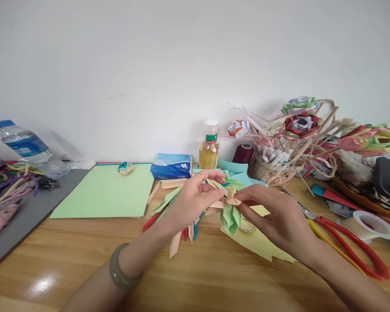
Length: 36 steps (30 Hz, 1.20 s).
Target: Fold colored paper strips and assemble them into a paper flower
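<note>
Between my two hands is a piece of folded origami paper, with a peach top (233,201) and light green folded leaves (230,219) hanging below it. My right hand (277,212) pinches the peach part from the right with thumb and fingers. From the left, my left hand (198,197) closes its thumb and index finger on the same paper piece; its other fingers are curled. Beneath and around my left hand lie folded paper strips (174,245) in peach, green, red and blue. Yellow paper sheets (258,247) lie under my right hand.
Scissors (347,242) and a ribbon spool (365,226) lie at right. Behind stand a basket of paper flowers (269,171), a thread cone (243,155), a bottle of yellow liquid (209,149) and a tissue pack (171,167). Green paper (107,195) and a water bottle (32,149) are left.
</note>
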### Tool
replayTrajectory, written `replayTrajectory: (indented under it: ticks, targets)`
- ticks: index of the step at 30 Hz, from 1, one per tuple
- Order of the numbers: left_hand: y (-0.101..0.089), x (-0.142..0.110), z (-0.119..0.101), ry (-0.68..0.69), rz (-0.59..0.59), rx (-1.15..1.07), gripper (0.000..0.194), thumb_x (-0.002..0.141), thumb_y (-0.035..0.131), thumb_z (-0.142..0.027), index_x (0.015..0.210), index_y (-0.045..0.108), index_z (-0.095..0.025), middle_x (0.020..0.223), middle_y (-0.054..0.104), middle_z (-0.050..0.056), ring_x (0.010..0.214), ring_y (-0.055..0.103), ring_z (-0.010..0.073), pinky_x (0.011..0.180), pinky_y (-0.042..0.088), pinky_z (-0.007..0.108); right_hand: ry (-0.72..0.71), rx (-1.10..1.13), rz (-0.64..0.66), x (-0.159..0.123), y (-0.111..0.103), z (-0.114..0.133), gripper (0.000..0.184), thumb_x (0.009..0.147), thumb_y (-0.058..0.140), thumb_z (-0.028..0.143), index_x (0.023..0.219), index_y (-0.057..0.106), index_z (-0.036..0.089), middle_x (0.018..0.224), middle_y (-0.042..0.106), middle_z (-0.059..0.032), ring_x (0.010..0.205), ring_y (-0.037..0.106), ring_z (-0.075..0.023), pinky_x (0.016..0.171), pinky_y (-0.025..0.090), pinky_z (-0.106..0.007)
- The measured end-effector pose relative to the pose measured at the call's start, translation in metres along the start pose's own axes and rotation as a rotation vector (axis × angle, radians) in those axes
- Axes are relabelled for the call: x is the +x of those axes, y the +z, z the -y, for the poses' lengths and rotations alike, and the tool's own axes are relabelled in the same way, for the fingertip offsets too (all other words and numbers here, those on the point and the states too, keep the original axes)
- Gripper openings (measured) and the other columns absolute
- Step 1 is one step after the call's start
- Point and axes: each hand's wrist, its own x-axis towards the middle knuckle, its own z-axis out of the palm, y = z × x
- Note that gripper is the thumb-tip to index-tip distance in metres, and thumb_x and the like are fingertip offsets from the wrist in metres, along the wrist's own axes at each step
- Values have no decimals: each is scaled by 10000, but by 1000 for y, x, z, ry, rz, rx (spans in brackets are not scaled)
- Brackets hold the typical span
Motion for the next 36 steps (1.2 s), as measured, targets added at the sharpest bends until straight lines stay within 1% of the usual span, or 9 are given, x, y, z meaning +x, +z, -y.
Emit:
replayTrajectory:
  ticks: [3,5,8,11,14,16,20,28,36]
  targets:
    - [-2,3,3,47,74,67,179,729,622,-193,906,619,-168,838,628,35,747,587,133,630,485,243,-92,-74,-11,1,0,-3,104,821,525,138,813,604,206,759,690,-26,704,631,-153,617,491,-284]
    - [-2,4,7,148,23,144,55,741,618,-187,781,624,-150,791,624,36,753,586,134,655,485,253,-139,-146,-41,2,0,-4,98,820,534,138,842,601,207,833,695,-45,769,635,-175,662,500,-316]
    - [-2,4,14,405,-120,273,26,763,588,-153,751,609,-160,803,615,38,762,585,130,592,483,224,-133,-266,-180,3,-3,-5,82,813,557,185,885,589,207,944,671,-82,881,613,-217,733,493,-368]
    - [-2,3,18,727,-208,459,96,781,543,-90,790,591,-174,838,610,38,799,593,124,626,499,226,33,-252,-290,3,-6,0,59,819,548,256,800,570,205,805,648,-61,736,603,-190,636,490,-326]
    - [-1,3,20,975,-235,624,153,773,531,-43,840,561,-177,843,609,34,781,595,113,684,506,241,223,-16,-139,3,-9,7,151,847,509,312,756,567,206,637,595,2,523,529,-117,471,432,-235]
    - [0,2,21,1053,-235,676,189,762,530,-25,866,542,-181,846,609,34,782,594,113,680,507,232,290,151,-39,3,-9,11,171,847,511,338,765,576,204,595,576,22,502,519,-103,440,409,-209]
    - [3,1,24,1083,-242,721,215,749,514,-10,879,517,-181,825,607,36,773,592,116,682,509,225,346,268,25,3,-6,14,211,841,518,352,715,577,193,590,569,23,530,526,-104,444,400,-199]
    - [5,-1,21,1021,-174,749,166,780,499,-43,864,568,-168,837,612,50,758,593,113,676,503,210,326,230,32,4,-6,11,219,851,500,345,727,590,188,625,598,8,566,533,-117,508,413,-221]
    - [4,1,23,998,-156,694,146,818,479,-46,872,556,-157,841,628,66,786,604,117,700,519,229,447,229,59,4,-11,5,262,845,473,387,714,578,186,586,561,8,547,502,-129,474,358,-238]
